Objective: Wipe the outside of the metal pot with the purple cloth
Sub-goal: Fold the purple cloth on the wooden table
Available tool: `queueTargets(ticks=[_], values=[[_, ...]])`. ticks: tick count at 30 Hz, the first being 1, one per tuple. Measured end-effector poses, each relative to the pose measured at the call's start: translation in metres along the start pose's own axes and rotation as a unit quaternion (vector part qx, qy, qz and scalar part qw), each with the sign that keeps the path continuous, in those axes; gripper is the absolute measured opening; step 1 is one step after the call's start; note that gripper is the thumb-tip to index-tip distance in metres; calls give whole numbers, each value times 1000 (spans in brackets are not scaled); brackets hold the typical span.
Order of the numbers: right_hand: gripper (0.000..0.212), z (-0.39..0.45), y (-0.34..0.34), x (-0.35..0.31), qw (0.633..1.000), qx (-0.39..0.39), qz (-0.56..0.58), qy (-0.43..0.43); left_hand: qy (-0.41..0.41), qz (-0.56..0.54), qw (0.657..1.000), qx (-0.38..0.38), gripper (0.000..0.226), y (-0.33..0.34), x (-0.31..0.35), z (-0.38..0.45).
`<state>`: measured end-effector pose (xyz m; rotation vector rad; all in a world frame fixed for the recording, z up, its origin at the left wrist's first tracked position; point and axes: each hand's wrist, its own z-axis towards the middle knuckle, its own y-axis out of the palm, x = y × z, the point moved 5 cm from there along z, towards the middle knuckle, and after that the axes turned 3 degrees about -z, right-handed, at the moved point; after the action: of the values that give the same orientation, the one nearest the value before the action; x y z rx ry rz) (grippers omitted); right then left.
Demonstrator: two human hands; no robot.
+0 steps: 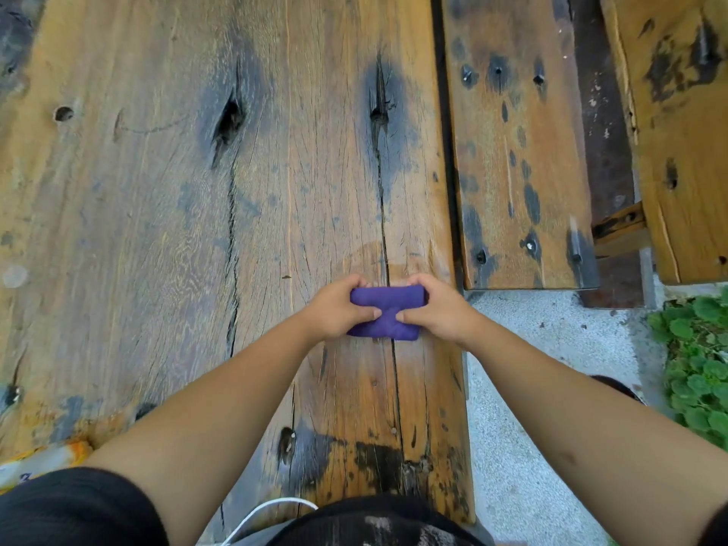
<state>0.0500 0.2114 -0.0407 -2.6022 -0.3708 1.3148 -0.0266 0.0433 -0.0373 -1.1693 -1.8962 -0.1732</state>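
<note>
Purple cloth (388,313), folded into a small thick pad, lies on the weathered wooden table (157,230) near its right edge, across a long crack in the plank. Left hand (338,309) grips its left end and right hand (439,309) its right end, fingers curled over the far side, thumbs pressing the top. Beside the table stands a wooden bench (516,151), above pale concrete ground (532,388) with green plants (697,360).
</note>
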Motion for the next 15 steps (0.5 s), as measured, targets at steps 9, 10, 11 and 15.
queueTargets(ticks=[9, 10, 11, 15], values=[[33, -115, 4, -23, 917, 140, 371, -40, 40, -322, 946, -4, 34, 25, 57, -97], [32, -127, 4, -23, 914, 155, 372, -46, 45, -318, 947, -14, 33, 30, 59, -105], [32, -140, 4, -21, 911, 169, 373, -53, 53, -314, 948, -24, 32, 36, 62, -114], [33, -198, 10, -6, 895, 228, 378, -62, 66, -300, 949, -65, 28, 64, 67, -145]])
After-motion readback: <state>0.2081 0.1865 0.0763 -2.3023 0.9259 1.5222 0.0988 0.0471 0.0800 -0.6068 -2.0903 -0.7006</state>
